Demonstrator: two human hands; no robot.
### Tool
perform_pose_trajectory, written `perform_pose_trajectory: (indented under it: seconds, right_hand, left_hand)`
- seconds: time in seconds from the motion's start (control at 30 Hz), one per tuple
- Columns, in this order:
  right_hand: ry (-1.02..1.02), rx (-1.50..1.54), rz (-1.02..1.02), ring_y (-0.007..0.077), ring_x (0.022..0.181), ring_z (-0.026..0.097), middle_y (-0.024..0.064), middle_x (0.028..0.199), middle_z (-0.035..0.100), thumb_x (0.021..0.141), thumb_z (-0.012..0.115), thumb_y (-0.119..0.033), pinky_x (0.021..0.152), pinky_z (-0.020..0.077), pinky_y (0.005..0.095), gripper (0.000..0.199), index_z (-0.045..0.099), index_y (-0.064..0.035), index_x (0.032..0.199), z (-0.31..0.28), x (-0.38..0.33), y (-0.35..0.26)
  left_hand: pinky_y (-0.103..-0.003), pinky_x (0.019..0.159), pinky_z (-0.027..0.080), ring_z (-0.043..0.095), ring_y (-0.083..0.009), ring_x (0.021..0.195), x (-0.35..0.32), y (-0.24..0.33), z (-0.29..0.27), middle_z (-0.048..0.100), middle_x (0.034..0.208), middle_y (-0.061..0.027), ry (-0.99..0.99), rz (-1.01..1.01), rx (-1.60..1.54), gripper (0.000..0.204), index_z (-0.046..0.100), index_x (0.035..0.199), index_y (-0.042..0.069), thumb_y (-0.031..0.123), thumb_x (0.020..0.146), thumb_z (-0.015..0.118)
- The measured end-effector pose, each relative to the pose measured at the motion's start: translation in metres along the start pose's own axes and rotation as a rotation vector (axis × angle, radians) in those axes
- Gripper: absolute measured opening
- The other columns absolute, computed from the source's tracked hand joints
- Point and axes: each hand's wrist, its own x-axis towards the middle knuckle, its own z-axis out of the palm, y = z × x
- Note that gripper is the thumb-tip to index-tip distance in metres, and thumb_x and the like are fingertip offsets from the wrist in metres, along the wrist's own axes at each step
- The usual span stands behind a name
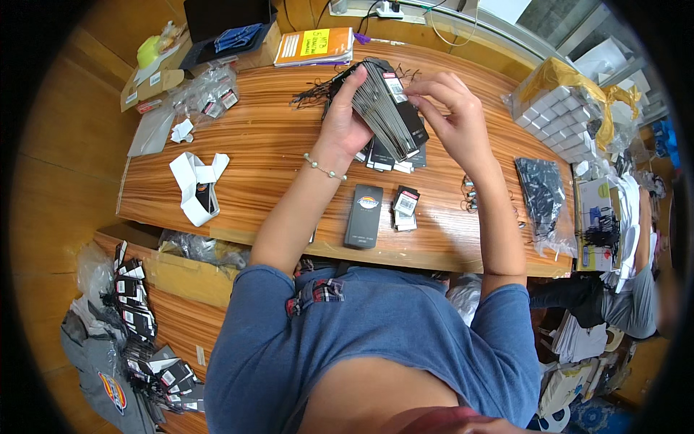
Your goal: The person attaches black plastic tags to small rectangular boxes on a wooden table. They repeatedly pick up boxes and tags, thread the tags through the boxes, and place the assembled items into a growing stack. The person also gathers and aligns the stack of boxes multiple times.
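Note:
My left hand [345,124] grips a thick fanned stack of black hang tags [387,112], thumb along one side, dark strings trailing from its far end. The top tag carries a white barcode sticker [395,88] with a red band. At that sticker's right edge, my right hand [454,108] has thumb and forefinger pinched together; what lies between the tips is too small to make out. More black tags [390,158] lie on the table beneath the stack. Nearer me are a dark grey tag pile [363,217] and a smaller pile of stickered tags [405,210].
A curled white strip [194,189] lies at left. Bagged small white boxes [557,119] and a plastic bag of black items [542,195] stand right. An orange notebook [314,47] is at the back. Strung tags [134,296] hang lower left. Another person [629,304] is far right.

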Motion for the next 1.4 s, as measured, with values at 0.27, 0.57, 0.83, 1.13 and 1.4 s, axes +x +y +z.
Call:
perform_pose_trajectory:
  seconds: [0.27, 0.57, 0.83, 1.13, 1.4]
  right_hand:
    - [-0.188, -0.521, -0.332, 0.0198, 0.081, 0.052, 0.003, 0.08, 0.055, 0.062, 0.064, -0.01, 0.074, 0.0423, 0.0318, 0.02, 0.058, -0.0063, 0.08, -0.003, 0.013, -0.007]
    - [-0.164, -0.286, -0.304, 0.0221, 0.08, 0.052, 0.0048, 0.079, 0.052, 0.065, 0.065, -0.01, 0.069, 0.042, 0.0343, 0.017, 0.054, -0.0052, 0.077, -0.007, 0.014, 0.0]
    - [0.063, 0.319, 0.298, 0.0197, 0.088, 0.053, 0.0097, 0.096, 0.053, 0.075, 0.066, -0.02, 0.078, 0.0431, 0.0283, 0.044, 0.048, -0.003, 0.112, 0.013, -0.012, 0.002]
    - [-0.287, 0.852, 0.791, 0.0154, 0.095, 0.054, 0.0096, 0.102, 0.058, 0.064, 0.075, -0.018, 0.085, 0.0418, 0.0281, 0.062, 0.046, 0.0015, 0.115, 0.033, -0.028, 0.0]
    - [-0.247, 1.1, 0.809, 0.0161, 0.097, 0.053, 0.0082, 0.105, 0.055, 0.066, 0.072, -0.015, 0.087, 0.0412, 0.0294, 0.06, 0.044, 0.0001, 0.117, 0.035, -0.035, -0.003]
  left_hand:
    - [-0.031, 0.078, 0.049, 0.06, -0.0172, 0.084, -0.006, -0.003, 0.009, 0.062, 0.091, -0.0085, 0.027, 0.033, 0.045, 0.024, 0.057, 0.097, 0.004, 0.023, 0.083, 0.061]
    - [-0.031, 0.076, 0.051, 0.061, -0.0163, 0.082, -0.008, -0.003, 0.01, 0.063, 0.09, -0.0087, -0.096, -0.035, 0.106, 0.023, 0.06, 0.095, 0.003, 0.021, 0.08, 0.063]
    - [-0.031, 0.074, 0.052, 0.062, -0.0165, 0.079, -0.009, -0.007, 0.009, 0.063, 0.088, -0.0083, -0.006, 0.034, 0.053, 0.024, 0.06, 0.094, 0.002, 0.02, 0.078, 0.065]
    - [-0.026, 0.071, 0.049, 0.061, -0.0115, 0.078, -0.013, 0.0, 0.015, 0.063, 0.087, -0.0048, -0.04, 0.149, 0.485, 0.028, 0.059, 0.094, 0.003, 0.022, 0.076, 0.069]
    - [-0.034, 0.091, 0.044, 0.057, -0.0199, 0.1, -0.007, 0.006, 0.001, 0.059, 0.107, -0.0151, -0.183, -0.001, 0.582, 0.047, 0.052, 0.112, -0.006, 0.028, 0.081, 0.061]
